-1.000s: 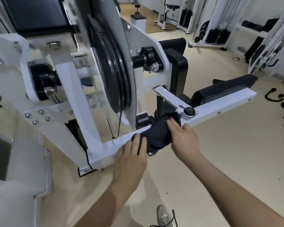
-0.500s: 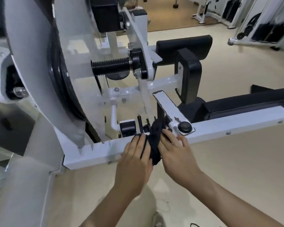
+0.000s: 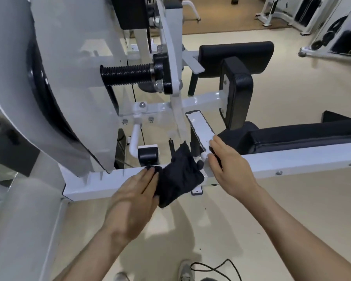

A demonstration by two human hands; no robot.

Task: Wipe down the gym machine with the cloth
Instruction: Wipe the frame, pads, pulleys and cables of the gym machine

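A white gym machine fills the view, and its low horizontal frame bar [image 3: 292, 162] runs left to right in front of me. A dark cloth [image 3: 177, 175] lies draped over that bar near its middle. My left hand [image 3: 134, 201] presses flat on the cloth's left side with straight fingers. My right hand [image 3: 229, 167] rests on the bar just right of the cloth, fingers extended toward the slanted white bracket [image 3: 201, 130]. It no longer touches the cloth.
Black pads [image 3: 235, 55] and a long black seat pad [image 3: 304, 136] sit behind the bar. A black threaded shaft [image 3: 126, 75] sticks out of the big white guard at left. Other white machines stand at the back right. A cable lies on the floor by my shoes.
My right hand has come off the cloth and moved right onto the bar by the bracket. The cloth has spread out under my left hand. My view has come closer.
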